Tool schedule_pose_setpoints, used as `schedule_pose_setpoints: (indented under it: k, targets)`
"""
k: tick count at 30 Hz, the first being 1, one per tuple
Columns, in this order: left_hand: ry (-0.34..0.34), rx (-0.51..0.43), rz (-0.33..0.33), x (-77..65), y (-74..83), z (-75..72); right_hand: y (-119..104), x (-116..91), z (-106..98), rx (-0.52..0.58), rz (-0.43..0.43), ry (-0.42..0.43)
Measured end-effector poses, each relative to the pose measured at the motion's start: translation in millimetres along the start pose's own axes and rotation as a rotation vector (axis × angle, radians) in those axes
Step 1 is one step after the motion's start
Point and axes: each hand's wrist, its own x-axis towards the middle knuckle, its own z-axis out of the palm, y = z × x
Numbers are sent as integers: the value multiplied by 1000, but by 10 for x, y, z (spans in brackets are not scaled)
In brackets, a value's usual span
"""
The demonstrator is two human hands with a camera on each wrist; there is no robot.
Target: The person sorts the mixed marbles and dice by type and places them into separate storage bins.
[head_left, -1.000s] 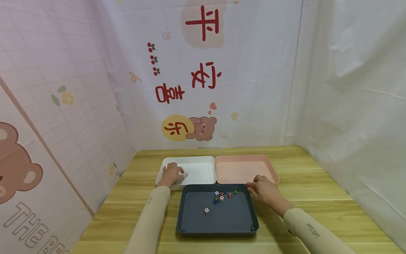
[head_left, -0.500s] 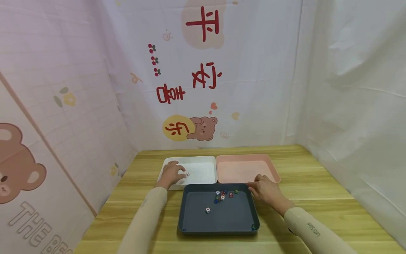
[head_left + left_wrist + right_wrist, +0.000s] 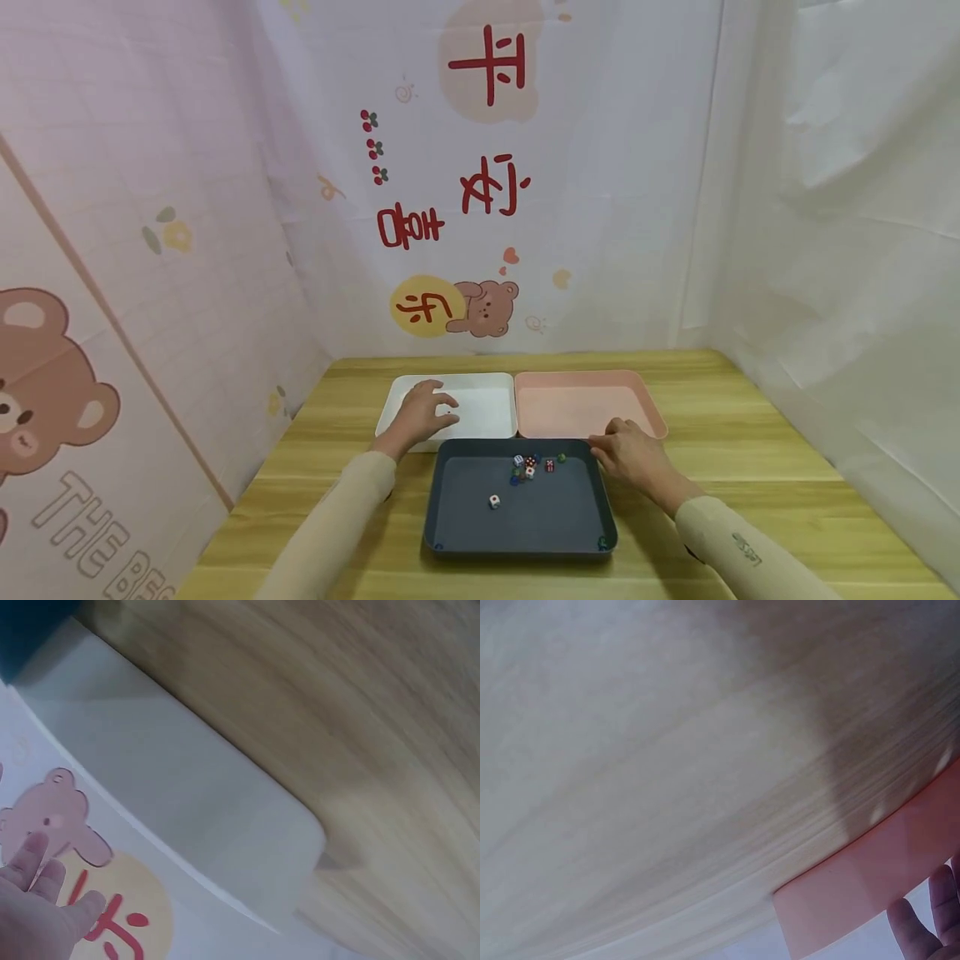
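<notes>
1. Dice pile is up toward 12–1 o'clock in the dark tray, pretty bunched, so I reckon grabbing one could scatter its neighbours. The lone white die toward 9 looks easier.
2. The green die jammed in the 4 o'clock corner might be a pain, since the walls leave little finger room.
3. Left hand is over the white tray, at 11 from the dark one. Fingers spread, nothing visible between them. The dotted speck there is probably a die; white on white, easy to miss.
4. Right hand is at the dark tray's 1 o'clock corner, fingers bent; can't tell if they're pinching anything. Leaning on that rim could tip it and slide the dice.
5. Counts: in the pile, two white and two red stand out, little blue/green ones too jumbled to count. One loner, one green in the corner. Two hands, three trays (dark, white, and a pink tray at 1), one worktop.
</notes>
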Motion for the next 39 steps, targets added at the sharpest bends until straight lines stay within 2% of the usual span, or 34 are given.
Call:
schedule_pose_setpoints:
  k: [6, 13, 21, 29, 39]
  targets:
    - [-6, -42, 54, -71, 72, 19, -25, -11, 7, 11, 1, -1]
    - [-37, -94, 67, -135, 192, 44, -25, -23, 24, 23, 1, 5]
    - [-63, -33, 165, -230, 348, 61, -11, -23, 4, 27, 19, -8]
    - [-104, 9, 208, -384, 523, 102, -31, -6, -57, 41, 40, -21]
    - [-131, 21, 242, -552, 623, 170, -24, 2, -47, 24, 30, -33]
